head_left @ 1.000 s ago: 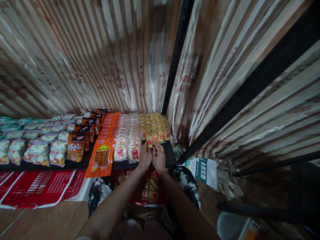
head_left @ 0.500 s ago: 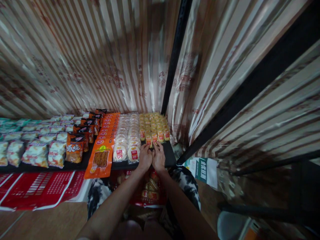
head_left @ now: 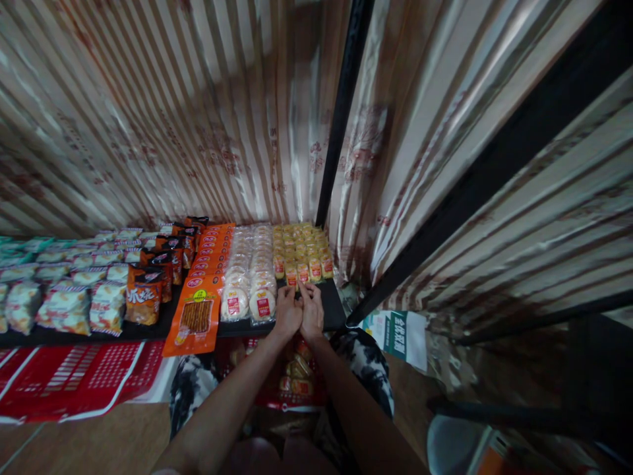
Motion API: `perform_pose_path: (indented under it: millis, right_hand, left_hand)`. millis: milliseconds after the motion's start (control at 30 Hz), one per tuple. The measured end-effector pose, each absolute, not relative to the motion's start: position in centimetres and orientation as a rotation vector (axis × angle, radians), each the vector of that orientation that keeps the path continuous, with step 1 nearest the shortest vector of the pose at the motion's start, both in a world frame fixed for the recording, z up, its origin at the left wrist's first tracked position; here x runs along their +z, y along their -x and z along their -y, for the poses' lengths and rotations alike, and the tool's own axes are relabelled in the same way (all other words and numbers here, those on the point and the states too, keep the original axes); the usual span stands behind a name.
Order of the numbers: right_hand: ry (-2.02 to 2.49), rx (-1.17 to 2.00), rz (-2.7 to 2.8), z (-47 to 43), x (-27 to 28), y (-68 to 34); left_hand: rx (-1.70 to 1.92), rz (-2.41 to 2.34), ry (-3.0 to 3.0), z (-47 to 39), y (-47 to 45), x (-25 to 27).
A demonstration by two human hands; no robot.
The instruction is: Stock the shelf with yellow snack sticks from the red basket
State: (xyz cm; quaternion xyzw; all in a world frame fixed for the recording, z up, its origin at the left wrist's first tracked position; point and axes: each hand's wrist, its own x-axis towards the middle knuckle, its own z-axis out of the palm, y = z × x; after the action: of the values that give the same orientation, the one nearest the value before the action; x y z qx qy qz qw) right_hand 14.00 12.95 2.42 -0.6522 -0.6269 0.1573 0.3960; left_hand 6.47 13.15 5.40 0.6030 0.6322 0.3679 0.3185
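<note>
Left hand (head_left: 288,313) and right hand (head_left: 312,313), side by side, at black shelf (head_left: 333,307); grip of each cannot be told. Yellow packets (head_left: 301,252), beyond fingertips, shelf's right end; second front packet from left (head_left: 291,275), earlier jutting nearer, now closer to row.

Bare shelf (head_left: 334,307) beside right hand (head_left: 312,311); slanting black post (head_left: 420,247) blocks beyond.

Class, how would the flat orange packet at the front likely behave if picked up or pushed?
The flat orange packet looks thin, so it would probably flex when lifted. The brown sticks in its window may stiffen that part a little. Its near end overhangs the black shelf, so pulling it forward could make it slip off.
</note>
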Motion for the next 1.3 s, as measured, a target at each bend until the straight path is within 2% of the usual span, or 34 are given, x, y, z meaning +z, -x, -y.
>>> perform_pose_path:
  millis: [267, 900, 1300]
  right_hand:
    - [1.710, 0.381, 1.638, -13.0, 2.4, -14.0]
    - [1.673, 0.355, 1.641, -12.7, 2.4, -14.0]
    - [1.474, 0.381, 1.758, -11.7, 1.6, -14.4]
  left_hand:
    - [0.852, -1.689, -1.697, -13.6, -6.5, 5.0]
    - [0.941, -1.716, -1.787, -12.6, -6.8, 4.7]
    - [0.937, -1.728, -1.860, -9.7, -6.3, 4.9]
